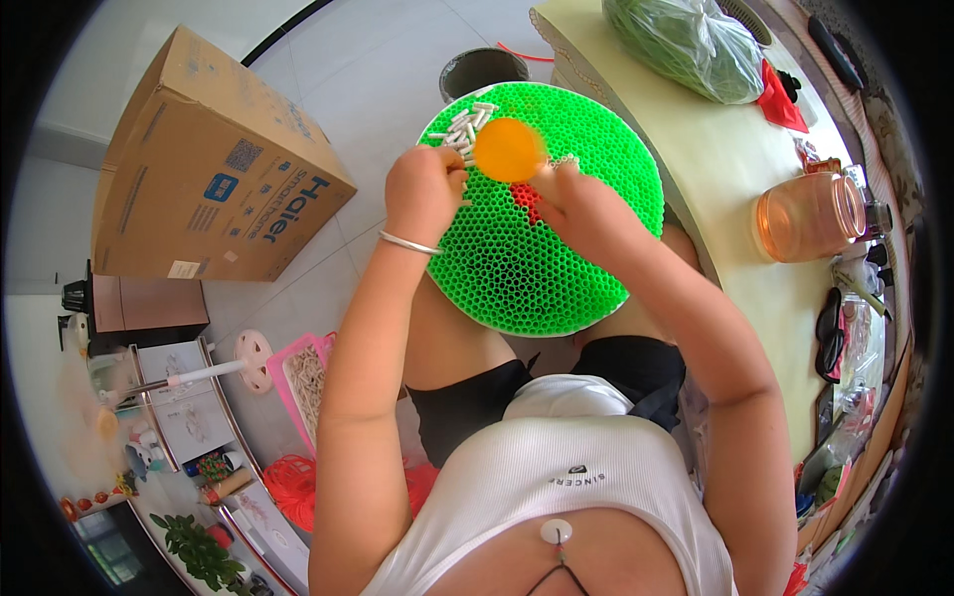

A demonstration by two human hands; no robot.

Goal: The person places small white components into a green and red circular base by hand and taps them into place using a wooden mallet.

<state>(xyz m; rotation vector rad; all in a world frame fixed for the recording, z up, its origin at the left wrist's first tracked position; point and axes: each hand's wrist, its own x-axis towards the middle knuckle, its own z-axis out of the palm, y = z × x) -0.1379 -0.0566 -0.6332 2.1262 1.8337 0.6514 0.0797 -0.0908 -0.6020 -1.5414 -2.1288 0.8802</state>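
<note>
A round tray of upright green tubes point(542, 273), packed like honeycomb, rests across my lap. Short white sticks point(464, 129) lie in a loose pile at its far left. My left hand point(422, 184) is closed beside that pile, fingertips pinched on what seems to be one of the white sticks. In my right hand point(576, 199) is an orange round-headed tool point(509, 151), slightly blurred, held over the tubes; its handle is mostly hidden by the fist. Near the middle, a patch of red tubes point(526, 203) shows below the orange head. A few white ends appear by my right fingers.
A large cardboard box point(214, 164) stands on the floor at left. Beyond the tray is a dark bin point(484, 70). The table point(720, 164) along my right holds a bag of greens point(691, 50) and a jar point(810, 217). A pink basket point(301, 387) sits lower left.
</note>
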